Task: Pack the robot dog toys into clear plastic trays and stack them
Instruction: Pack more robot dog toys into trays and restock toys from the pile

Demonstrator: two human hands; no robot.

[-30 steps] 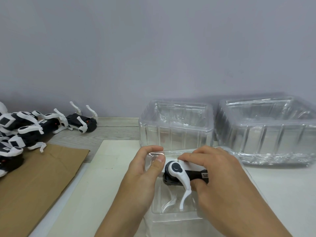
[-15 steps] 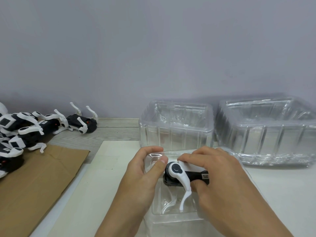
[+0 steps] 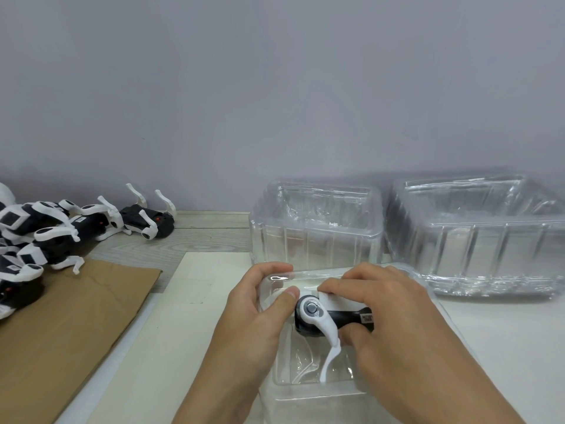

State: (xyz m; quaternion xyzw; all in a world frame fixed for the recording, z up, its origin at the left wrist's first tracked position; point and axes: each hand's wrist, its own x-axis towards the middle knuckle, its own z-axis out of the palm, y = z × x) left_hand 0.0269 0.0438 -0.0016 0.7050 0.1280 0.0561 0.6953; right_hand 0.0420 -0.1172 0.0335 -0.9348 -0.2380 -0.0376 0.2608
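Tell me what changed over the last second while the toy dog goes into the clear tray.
Almost nothing. The left hand shifted its thumb slightly toward the robot dog toy; the right hand keeps gripping the toy in the clear tray. Nothing was let go. The tray stacks behind and the pile of toys at left stayed put.

A single head-worn camera looks forward and down, close above the left hand [image 3: 256, 313] and right hand [image 3: 394, 325]. Beyond them it faces a grey wall [image 3: 275, 87].
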